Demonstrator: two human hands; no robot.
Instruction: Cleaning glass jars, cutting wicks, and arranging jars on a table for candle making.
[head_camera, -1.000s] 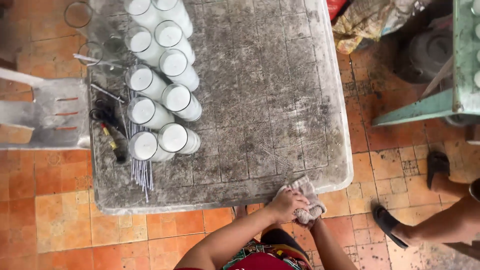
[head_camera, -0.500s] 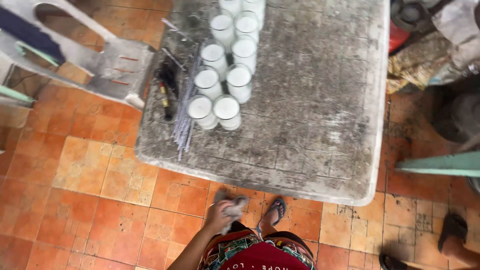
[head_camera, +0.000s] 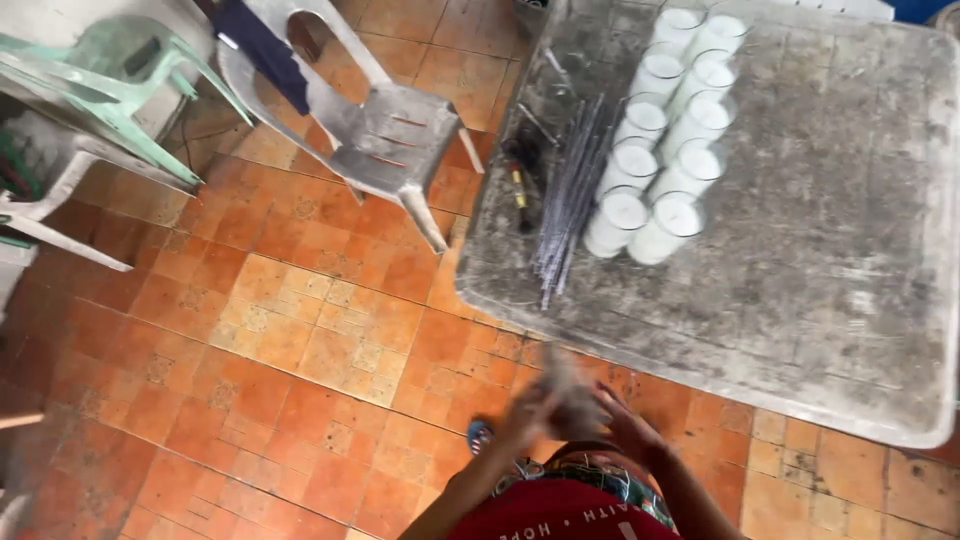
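My left hand (head_camera: 528, 412) and my right hand (head_camera: 628, 422) meet low in front of my body, over the orange floor tiles just off the table's near edge. Both are blurred by motion. A greyish cloth (head_camera: 566, 384) is bunched between them; my left hand grips it and my right hand touches it, though I cannot tell how firmly. On the grey stained table (head_camera: 850, 300), two rows of glass candles filled with white wax (head_camera: 660, 170) stand beside a bundle of thin metal rods (head_camera: 570, 200).
Dark scissors and a small pen-like tool (head_camera: 520, 185) lie at the table's left edge. A grey plastic chair (head_camera: 385, 135) stands next to the table, with green and white chairs (head_camera: 110, 95) further left. My foot in a sandal (head_camera: 480, 435) is on the tiled floor.
The view has swung left and the table now sits to the right. My hands with the cloth have come off the table edge and are together in front of me.
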